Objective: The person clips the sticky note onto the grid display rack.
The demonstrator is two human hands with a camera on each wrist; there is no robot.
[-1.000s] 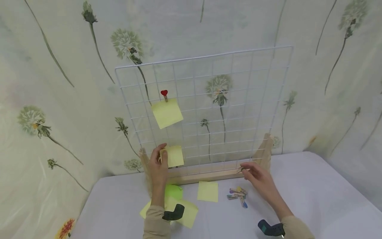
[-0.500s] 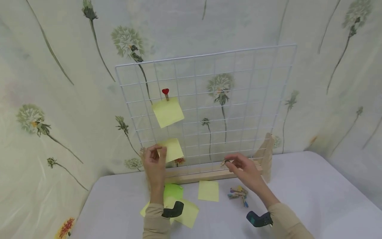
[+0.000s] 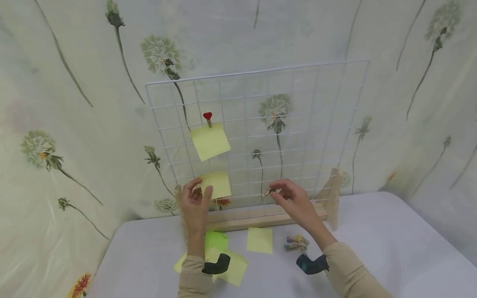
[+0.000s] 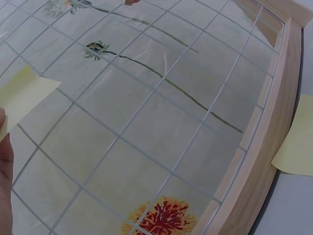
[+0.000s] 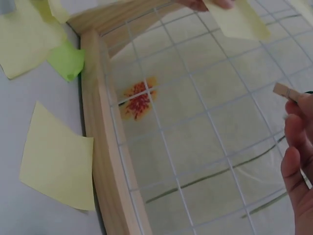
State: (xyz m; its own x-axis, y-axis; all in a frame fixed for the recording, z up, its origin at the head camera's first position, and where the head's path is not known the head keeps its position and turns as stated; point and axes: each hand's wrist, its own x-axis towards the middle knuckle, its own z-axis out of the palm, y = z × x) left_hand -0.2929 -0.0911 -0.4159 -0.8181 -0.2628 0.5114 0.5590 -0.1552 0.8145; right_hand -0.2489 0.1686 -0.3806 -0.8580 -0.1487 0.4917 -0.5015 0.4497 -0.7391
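Note:
My left hand (image 3: 195, 207) pinches a yellow sticky note (image 3: 217, 185) by its left side, against the lower left of the white wire grid (image 3: 244, 124). In the right wrist view that sticky note (image 5: 237, 20) shows at the top, with fingertips over its edge. My right hand (image 3: 294, 200) pinches a small wooden clothespin (image 3: 266, 192) in front of the grid, right of the note and apart from it. The clothespin (image 5: 282, 90) points away from the fingertips in the right wrist view. Higher up, a clothespin with a red heart (image 3: 208, 117) clips another yellow sticky note (image 3: 210, 142) to the grid.
Several clothespins (image 3: 297, 243) lie in a pile on the white table (image 3: 372, 248). A single yellow note (image 3: 260, 240) lies before the wooden base (image 3: 242, 224). More yellow notes (image 3: 234, 269) and a green one (image 3: 216, 240) lie beneath my left forearm. A floral curtain hangs behind.
My right hand has moved left and up with the clothespin, away from the pile. My left hand has raised the note slightly on the grid.

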